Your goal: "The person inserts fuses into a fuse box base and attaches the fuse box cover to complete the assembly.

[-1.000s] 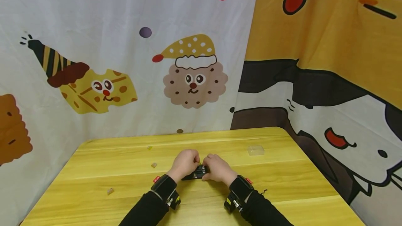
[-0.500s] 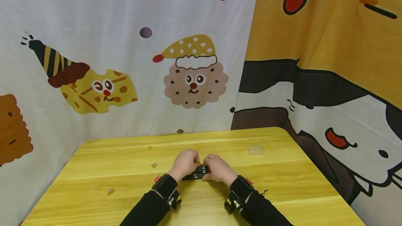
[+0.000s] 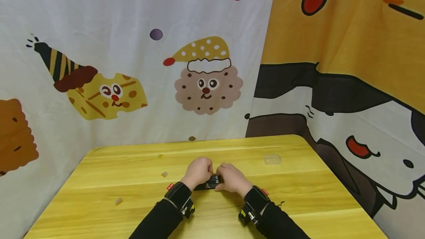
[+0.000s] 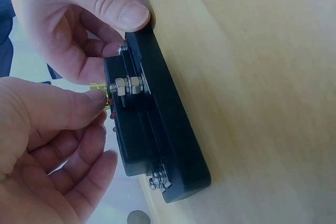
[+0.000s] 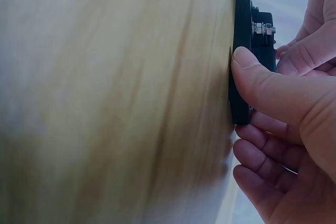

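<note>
Both arms come in from the near edge of the table, black sleeves, a black wrist strap on each. Left hand (image 3: 198, 170) and right hand (image 3: 230, 177) meet knuckle to knuckle around the middle of the table. Left fingers are curled with the thumb and fingertip (image 4: 97, 99) pinching together. Right thumb (image 5: 262, 80) is pressed out flat, the other right fingers curled underneath.

A flat black rectangular plastic block (image 4: 157, 135) with silver nuts and bolts (image 4: 127, 85) on its upper face lies flat on the yellow wooden bench (image 3: 299, 191), low in the head view's centre.
</note>
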Demonstrator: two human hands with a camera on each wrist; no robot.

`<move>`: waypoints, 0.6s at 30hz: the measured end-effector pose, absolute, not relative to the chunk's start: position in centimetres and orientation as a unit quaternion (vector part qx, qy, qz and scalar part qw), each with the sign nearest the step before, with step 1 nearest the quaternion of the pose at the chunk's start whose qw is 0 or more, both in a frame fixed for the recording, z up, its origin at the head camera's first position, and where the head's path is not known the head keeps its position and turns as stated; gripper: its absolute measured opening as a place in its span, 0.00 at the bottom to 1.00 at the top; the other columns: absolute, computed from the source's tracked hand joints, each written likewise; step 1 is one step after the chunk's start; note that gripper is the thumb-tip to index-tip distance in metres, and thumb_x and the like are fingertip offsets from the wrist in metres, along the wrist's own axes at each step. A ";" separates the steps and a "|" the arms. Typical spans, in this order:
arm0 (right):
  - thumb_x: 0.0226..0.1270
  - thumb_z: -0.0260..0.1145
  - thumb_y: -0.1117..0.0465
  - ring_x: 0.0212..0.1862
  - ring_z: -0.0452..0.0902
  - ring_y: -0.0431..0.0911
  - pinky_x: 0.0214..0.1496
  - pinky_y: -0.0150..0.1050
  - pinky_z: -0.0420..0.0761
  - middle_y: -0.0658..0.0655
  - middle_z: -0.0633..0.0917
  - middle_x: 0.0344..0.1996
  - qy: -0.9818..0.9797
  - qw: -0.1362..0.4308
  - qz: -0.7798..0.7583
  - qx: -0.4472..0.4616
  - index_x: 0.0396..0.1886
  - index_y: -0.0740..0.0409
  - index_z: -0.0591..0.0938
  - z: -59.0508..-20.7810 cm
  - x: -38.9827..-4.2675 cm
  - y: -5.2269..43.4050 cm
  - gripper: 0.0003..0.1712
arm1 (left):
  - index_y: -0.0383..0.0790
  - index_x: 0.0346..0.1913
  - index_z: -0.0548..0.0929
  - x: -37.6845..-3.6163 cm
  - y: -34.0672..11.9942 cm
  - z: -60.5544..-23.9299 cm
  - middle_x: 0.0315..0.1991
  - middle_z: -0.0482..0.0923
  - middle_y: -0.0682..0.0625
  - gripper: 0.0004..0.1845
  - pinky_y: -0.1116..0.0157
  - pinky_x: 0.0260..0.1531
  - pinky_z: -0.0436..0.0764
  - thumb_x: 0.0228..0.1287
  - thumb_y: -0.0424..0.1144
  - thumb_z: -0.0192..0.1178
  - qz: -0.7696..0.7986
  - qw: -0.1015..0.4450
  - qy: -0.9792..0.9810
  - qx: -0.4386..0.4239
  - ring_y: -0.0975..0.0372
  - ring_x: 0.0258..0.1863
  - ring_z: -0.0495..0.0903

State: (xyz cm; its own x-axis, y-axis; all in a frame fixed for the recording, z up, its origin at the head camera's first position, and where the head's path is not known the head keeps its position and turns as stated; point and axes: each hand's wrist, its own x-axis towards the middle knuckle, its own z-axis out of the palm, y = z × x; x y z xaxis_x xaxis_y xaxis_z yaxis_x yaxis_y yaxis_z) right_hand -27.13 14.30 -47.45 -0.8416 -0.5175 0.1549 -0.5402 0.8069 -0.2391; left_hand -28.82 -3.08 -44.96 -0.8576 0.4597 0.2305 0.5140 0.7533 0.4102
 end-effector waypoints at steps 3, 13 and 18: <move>0.47 0.82 0.50 0.40 0.73 0.48 0.45 0.41 0.77 0.50 0.77 0.35 -0.950 0.040 0.138 0.276 0.38 0.57 0.82 -47.6 -27.2 14.4 0.24 | 0.45 0.17 0.76 -28.9 -3.0 -44.9 0.17 0.70 0.57 0.15 0.67 0.25 0.72 0.52 0.27 0.69 -0.240 0.050 -0.935 -0.256 0.64 0.20 0.69; 0.47 0.82 0.48 0.40 0.73 0.47 0.46 0.41 0.77 0.50 0.77 0.35 -0.952 0.041 0.133 0.272 0.38 0.56 0.82 -47.8 -27.3 14.4 0.24 | 0.45 0.16 0.78 -29.2 -3.1 -45.0 0.18 0.72 0.58 0.15 0.66 0.27 0.74 0.50 0.26 0.69 -0.257 0.029 -0.935 -0.243 0.64 0.20 0.71; 0.47 0.82 0.49 0.40 0.73 0.47 0.46 0.41 0.77 0.50 0.77 0.35 -0.952 0.041 0.135 0.272 0.39 0.56 0.83 -47.7 -27.3 14.3 0.24 | 0.46 0.16 0.77 -29.1 -3.0 -45.1 0.18 0.72 0.58 0.16 0.66 0.27 0.74 0.51 0.26 0.69 -0.254 0.033 -0.936 -0.240 0.65 0.20 0.71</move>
